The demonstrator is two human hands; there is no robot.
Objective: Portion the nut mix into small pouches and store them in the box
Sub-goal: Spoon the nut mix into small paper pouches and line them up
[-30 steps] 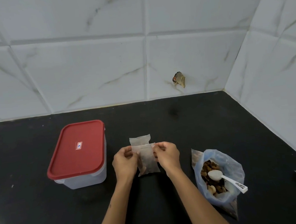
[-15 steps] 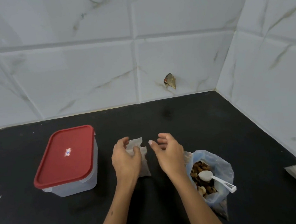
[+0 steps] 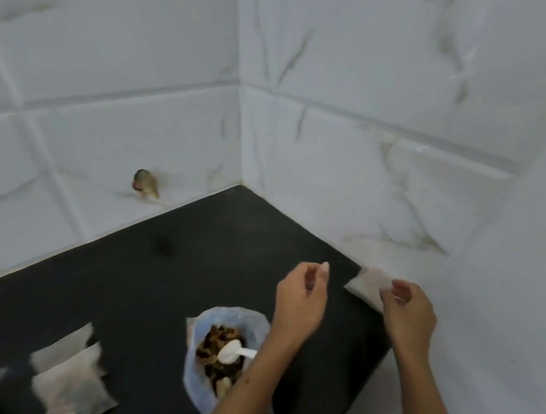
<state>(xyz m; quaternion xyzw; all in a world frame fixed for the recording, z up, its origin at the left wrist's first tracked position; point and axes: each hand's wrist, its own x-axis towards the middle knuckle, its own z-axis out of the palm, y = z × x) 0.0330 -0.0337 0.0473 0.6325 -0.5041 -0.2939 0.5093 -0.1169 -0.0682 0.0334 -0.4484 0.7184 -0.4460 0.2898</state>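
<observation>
My right hand [image 3: 409,314] was at the counter's [image 3: 138,281] right edge, tight against the side wall [image 3: 424,123], its fingers loosely curled and touching the blurred pouch stack [image 3: 367,284] just ahead of it; whether they pinched a pouch I could not tell. My left hand [image 3: 300,301] hung just left of that stack, fingers loosely curled, holding nothing, its forearm crossing over the nut bag [image 3: 226,353]. Bare black counter lay ahead of and to the left of that hand. I counted one nut bag with one white spoon [image 3: 233,351] in it, under my left wrist, and one filled pouch [image 3: 70,386] flat on the counter well to its left
</observation>
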